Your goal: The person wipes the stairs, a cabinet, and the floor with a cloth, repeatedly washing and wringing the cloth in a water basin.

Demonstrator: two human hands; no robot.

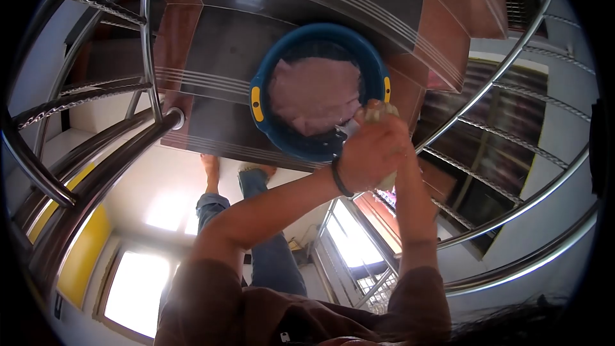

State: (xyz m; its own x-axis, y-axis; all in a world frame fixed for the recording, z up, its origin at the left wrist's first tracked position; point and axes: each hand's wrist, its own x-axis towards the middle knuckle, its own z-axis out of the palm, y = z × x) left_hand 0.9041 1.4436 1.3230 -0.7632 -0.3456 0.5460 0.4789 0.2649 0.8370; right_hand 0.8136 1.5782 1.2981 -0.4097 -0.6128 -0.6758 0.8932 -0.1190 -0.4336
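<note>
"What's hard to see?"

"The pale cloth (387, 183). The fingers hide most of it; bits show above and below the grip. The left hand (370, 154), beyond a dark wristband (341, 178), covers part of the right hand (402, 133)."

"Hands apart?"

"Together, both clamped on that cloth, right of the frame's centre, at the lower right of the blue basin (307, 29)."

"And inside the basin?"

"A pink cloth (314, 93), spread and creased, upper centre of the frame. Something whitish near the hands is too small to identify."
</note>
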